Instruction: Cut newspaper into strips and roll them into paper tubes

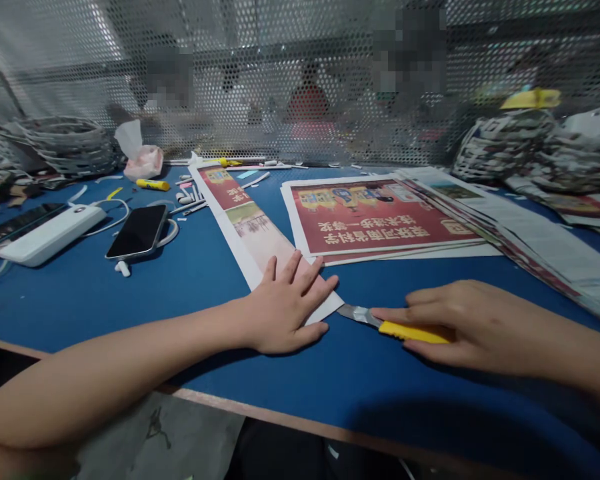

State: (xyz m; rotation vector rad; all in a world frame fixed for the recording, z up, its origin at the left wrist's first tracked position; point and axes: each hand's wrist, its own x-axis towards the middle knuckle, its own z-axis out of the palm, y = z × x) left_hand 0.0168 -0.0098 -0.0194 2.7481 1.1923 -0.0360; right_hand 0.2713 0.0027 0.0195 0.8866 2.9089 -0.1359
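My left hand point(285, 303) lies flat with fingers spread on the near end of a long folded strip of printed paper point(240, 217) that runs away across the blue table point(190, 293). My right hand point(460, 323) is closed around a yellow utility knife point(400, 328). Its metal blade points left, and the tip lies at the near right corner of the strip, close to my left thumb.
A stack of red printed sheets point(380, 217) lies to the right of the strip, with more papers point(530, 233) further right. A black phone point(137, 230), a white power bank point(53, 235), cables, a yellow marker point(153, 185) and paper scraps sit at left. A perforated metal screen point(280, 80) backs the table; people sit behind it.
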